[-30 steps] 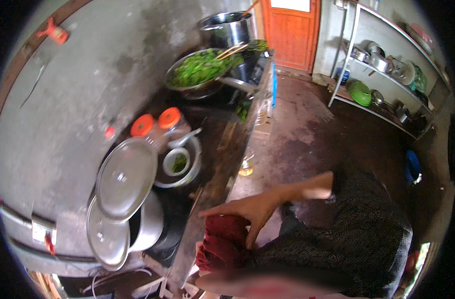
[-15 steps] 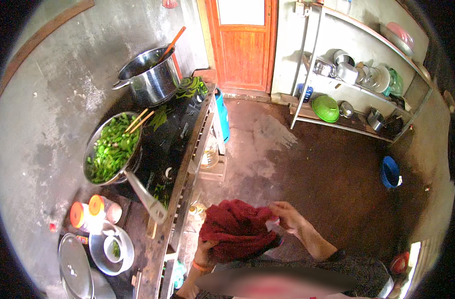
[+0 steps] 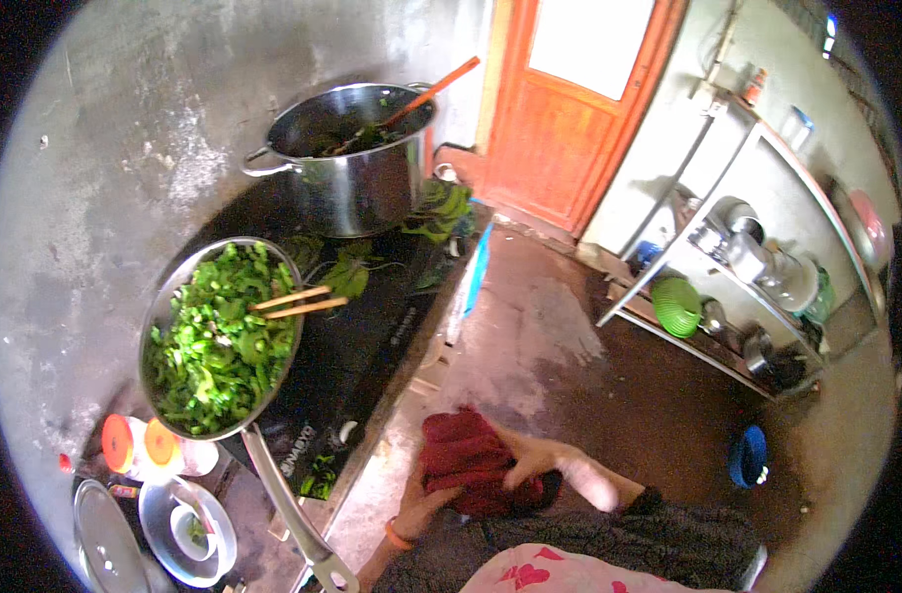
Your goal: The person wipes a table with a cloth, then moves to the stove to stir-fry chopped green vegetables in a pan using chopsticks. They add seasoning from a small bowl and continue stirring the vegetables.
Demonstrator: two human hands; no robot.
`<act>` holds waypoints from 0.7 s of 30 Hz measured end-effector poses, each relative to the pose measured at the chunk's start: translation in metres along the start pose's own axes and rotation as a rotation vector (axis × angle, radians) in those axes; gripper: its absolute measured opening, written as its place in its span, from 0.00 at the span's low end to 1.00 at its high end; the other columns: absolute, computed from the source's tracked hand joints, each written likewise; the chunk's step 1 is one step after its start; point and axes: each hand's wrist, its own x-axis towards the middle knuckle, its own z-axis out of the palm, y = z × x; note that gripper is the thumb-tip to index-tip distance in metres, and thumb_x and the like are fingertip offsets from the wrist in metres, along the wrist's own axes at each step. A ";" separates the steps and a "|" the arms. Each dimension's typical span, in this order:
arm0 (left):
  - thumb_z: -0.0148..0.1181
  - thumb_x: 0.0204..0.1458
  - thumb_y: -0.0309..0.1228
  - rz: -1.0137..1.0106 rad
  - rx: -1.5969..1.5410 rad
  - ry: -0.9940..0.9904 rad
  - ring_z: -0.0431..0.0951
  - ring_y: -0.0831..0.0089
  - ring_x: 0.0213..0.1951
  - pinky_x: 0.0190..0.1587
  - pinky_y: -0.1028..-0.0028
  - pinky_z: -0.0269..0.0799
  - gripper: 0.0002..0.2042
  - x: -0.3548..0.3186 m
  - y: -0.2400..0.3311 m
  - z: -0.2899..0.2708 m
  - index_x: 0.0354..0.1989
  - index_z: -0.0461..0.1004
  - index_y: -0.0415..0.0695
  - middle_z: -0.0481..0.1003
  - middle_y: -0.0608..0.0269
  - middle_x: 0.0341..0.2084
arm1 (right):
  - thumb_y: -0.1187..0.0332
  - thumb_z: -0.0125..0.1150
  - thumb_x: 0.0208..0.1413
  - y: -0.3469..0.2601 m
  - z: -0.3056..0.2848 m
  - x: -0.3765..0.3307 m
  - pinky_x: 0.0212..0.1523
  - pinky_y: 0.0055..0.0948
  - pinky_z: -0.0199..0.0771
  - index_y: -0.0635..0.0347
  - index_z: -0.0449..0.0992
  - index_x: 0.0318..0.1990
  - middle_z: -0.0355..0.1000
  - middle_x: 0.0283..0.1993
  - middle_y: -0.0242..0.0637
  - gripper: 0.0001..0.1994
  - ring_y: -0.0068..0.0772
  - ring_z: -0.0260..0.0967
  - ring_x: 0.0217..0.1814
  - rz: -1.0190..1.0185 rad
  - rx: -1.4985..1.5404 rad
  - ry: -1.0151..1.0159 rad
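A dark red cloth [image 3: 463, 450] is bunched up in front of my body, between my two hands. My left hand [image 3: 426, 504], with an orange band at the wrist, grips its left and lower side. From the right, my right hand [image 3: 550, 463] reaches over the cloth, fingers curled against its folds and thumb sticking out. What lies inside the folds is hidden. Nearest to my hands on the stove side is the long handle of a frying pan [image 3: 295, 509], which is full of chopped greens [image 3: 219, 346] with wooden chopsticks [image 3: 298, 302] resting in it.
A big steel pot [image 3: 362, 188] with an orange-handled utensil [image 3: 436, 89] stands on the black stove [image 3: 347, 341]. Orange-lidded jars [image 3: 123, 445], a metal bowl [image 3: 224, 549] and a lid [image 3: 105, 539] sit near left. A dish rack [image 3: 688, 237] and a blue basin [image 3: 747, 457] are at right.
The view has turned left and closer to the stove. My right hand has come off the cloth's far right end and now wraps over its side; the cloth looks more compact.
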 end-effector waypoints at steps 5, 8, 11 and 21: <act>0.61 0.54 0.23 0.044 -0.218 0.046 0.63 0.61 0.67 0.68 0.62 0.60 0.39 0.019 0.037 0.014 0.73 0.47 0.36 0.61 0.51 0.67 | 0.64 0.68 0.58 -0.016 -0.009 0.054 0.69 0.35 0.62 0.60 0.61 0.69 0.64 0.69 0.37 0.34 0.31 0.63 0.68 0.378 0.565 -0.089; 0.59 0.57 0.26 0.250 -0.094 -0.021 0.56 0.57 0.71 0.71 0.57 0.55 0.39 0.031 0.053 0.022 0.74 0.45 0.37 0.53 0.50 0.72 | 0.66 0.66 0.59 -0.037 -0.055 0.092 0.67 0.33 0.64 0.61 0.66 0.64 0.69 0.63 0.37 0.27 0.30 0.66 0.64 0.237 0.689 -0.251; 0.64 0.56 0.32 0.304 -0.180 -0.013 0.52 0.56 0.73 0.71 0.54 0.52 0.42 0.052 0.059 0.031 0.75 0.44 0.39 0.48 0.49 0.74 | 0.67 0.69 0.54 -0.063 -0.117 0.120 0.63 0.31 0.65 0.60 0.68 0.59 0.69 0.58 0.35 0.26 0.28 0.66 0.59 0.165 0.520 -0.324; 0.62 0.59 0.45 0.253 -0.709 0.348 0.62 0.64 0.69 0.71 0.59 0.56 0.35 0.204 0.013 0.099 0.71 0.56 0.47 0.62 0.61 0.68 | 0.70 0.77 0.41 -0.093 -0.241 0.178 0.51 0.25 0.69 0.56 0.73 0.43 0.71 0.42 0.28 0.21 0.21 0.69 0.46 0.036 0.099 -0.319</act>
